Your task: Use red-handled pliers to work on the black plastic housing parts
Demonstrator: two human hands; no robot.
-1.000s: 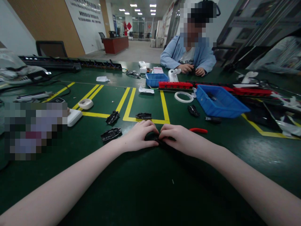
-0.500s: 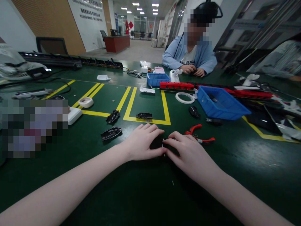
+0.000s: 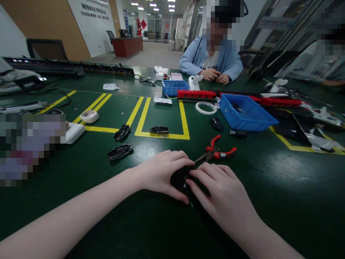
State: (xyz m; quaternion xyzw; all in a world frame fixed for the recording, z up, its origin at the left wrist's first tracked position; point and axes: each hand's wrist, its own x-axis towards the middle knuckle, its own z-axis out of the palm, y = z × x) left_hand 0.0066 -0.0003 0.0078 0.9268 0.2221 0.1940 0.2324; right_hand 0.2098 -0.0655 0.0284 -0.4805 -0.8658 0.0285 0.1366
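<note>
My left hand (image 3: 165, 172) is curled around a small black plastic part (image 3: 178, 178), with the thumb below and the fingers above. Thumb and fingertips of my right hand (image 3: 219, 187) pinch the right side of that part, where a small silvery bit shows. Much of the part is hidden by my fingers. Just beyond my hands lie red-handled pliers (image 3: 215, 154), their jaws pointing towards my left fingertips. Similar black plastic shells lie to the left: a near one (image 3: 120, 152), one behind it (image 3: 122, 132) and one on the yellow tape (image 3: 159, 130).
Right of centre are a blue bin (image 3: 248, 117) with dark pieces inside, a white ring (image 3: 206, 108) and other black pieces (image 3: 216, 123). A smaller blue bin (image 3: 175, 88) and a long red strip (image 3: 196, 94) lie farther back. A co-worker (image 3: 212, 61) sits opposite.
Both my hands have drawn nearer to me with the black part, and more of it shows between them. The pliers' jaws have come into sight. The whole view has shifted slightly.
</note>
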